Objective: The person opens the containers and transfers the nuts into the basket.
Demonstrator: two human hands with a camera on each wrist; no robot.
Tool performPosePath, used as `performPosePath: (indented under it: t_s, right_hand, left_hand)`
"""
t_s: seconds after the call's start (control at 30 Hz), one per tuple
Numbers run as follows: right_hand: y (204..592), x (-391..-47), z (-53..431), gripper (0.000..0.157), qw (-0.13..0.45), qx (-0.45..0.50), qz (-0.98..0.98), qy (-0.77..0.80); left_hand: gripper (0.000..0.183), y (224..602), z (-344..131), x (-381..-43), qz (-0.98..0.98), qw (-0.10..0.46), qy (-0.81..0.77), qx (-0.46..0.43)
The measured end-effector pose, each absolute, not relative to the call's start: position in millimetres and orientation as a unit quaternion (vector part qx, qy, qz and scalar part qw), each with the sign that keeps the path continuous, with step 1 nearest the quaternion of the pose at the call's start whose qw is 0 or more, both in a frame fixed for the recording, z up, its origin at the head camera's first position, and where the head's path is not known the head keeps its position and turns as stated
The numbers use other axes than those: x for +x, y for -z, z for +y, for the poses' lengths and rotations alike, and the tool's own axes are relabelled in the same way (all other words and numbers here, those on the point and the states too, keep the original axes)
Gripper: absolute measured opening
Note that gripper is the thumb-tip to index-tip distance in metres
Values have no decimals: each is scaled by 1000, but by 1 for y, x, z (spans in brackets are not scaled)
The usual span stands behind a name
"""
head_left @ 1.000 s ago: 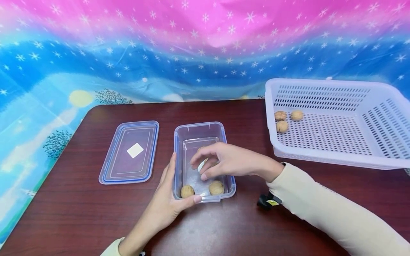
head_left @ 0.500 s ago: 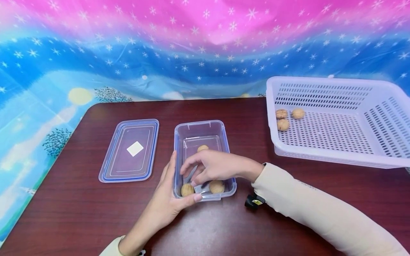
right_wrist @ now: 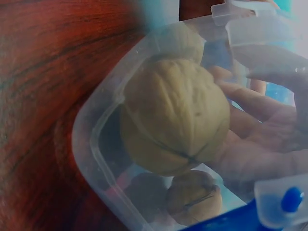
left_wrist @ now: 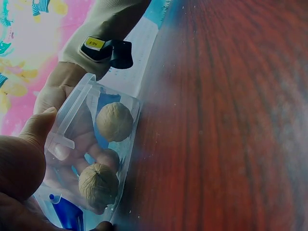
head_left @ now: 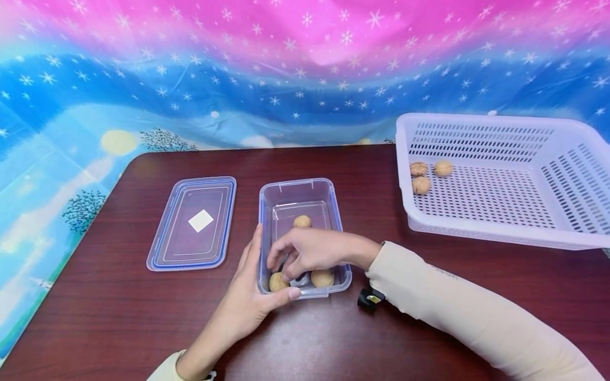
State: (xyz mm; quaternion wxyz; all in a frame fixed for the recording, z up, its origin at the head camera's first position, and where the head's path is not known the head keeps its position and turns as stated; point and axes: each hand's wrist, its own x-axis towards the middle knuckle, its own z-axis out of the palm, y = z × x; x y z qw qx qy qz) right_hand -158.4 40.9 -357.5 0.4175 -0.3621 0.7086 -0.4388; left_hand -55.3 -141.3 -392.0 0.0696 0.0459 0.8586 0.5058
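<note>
My left hand [head_left: 250, 288] grips the near left corner of a clear plastic food container [head_left: 331, 193], its thumb over the front rim and its fingers along the side wall. Inside lie three walnuts: one at the near left [head_left: 278, 282], one at the near right [head_left: 322, 278] and one farther back [head_left: 302, 221]. My right hand [head_left: 314, 251] reaches down into the container with bent fingers, the thumb tip right at the near left walnut. Whether it pinches that walnut I cannot tell. In the right wrist view a walnut [right_wrist: 175, 115] fills the middle, seen through the wall.
A clear lid [head_left: 178, 227] with a blue seal and a white label lies left of the container. At the back right stands a white perforated basket [head_left: 476, 230] with three walnuts [head_left: 421, 186] at its left end. A patterned cloth [head_left: 295, 79] hangs behind the table.
My right hand has moved left and toward the near side of the container, uncovering the farther walnut and arriving at the near left one. My left hand keeps its hold.
</note>
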Motion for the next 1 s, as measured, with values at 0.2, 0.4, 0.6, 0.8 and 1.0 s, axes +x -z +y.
performPosePath:
  t_s: [0.2, 0.4, 0.6, 0.8, 1.0]
  right_hand:
    - [361, -162, 39, 29, 441, -368, 691, 440]
    - [362, -163, 37, 30, 462, -364, 677, 442]
    - [362, -163, 36, 30, 492, -354, 656, 450]
    - [364, -164, 37, 29, 495, -357, 652, 450]
    - [362, -163, 38, 29, 497, -359, 646, 455]
  left_hand:
    - [130, 392, -142, -55, 857, 70, -509, 49]
    - [130, 392, -142, -55, 857, 67, -509, 52]
    - [130, 392, -142, -55, 855, 66, -512, 51]
    - [130, 392, -142, -55, 858, 66, -507, 51]
    - [130, 392, -142, -55, 860, 64, -504, 53]
